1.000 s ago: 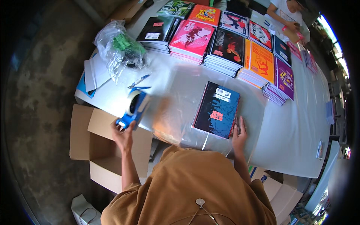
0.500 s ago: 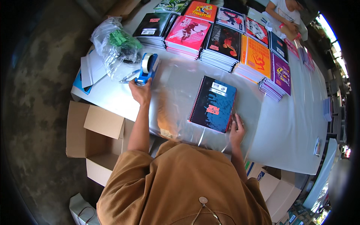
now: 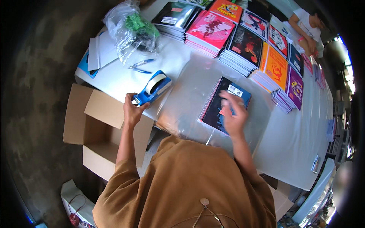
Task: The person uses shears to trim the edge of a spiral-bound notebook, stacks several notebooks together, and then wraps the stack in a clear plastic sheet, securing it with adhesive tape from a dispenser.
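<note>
My left hand point(image 3: 133, 112) grips the front end of a blue tape dispenser point(image 3: 164, 84), which carries a roll of clear tape and sits near the table's left front edge. Whether tape is pinched in its fingers is too small to make out. My right hand point(image 3: 235, 116), a little blurred, hovers over a spiral notebook point(image 3: 213, 110), holding nothing, its fingers bent and apart. The notebook has a black and blue cover with a white label. It lies on a clear plastic sheet point(image 3: 182, 95). Blue-handled pliers point(image 3: 141, 65) rest behind the dispenser.
Stacks of spiral notebooks, pink point(image 3: 211, 30), black point(image 3: 243, 45) and orange point(image 3: 274, 64), line the table's far side. A clear plastic bag point(image 3: 121, 26) with green stuff lies far left. An open cardboard box point(image 3: 100, 133) stands below the left edge. Another person point(image 3: 306, 30) is at far right.
The tape dispenser has turned and come nearer with my left hand, uncovering the pliers. My right hand has moved from the notebook's right edge to over its cover. The view has shifted.
</note>
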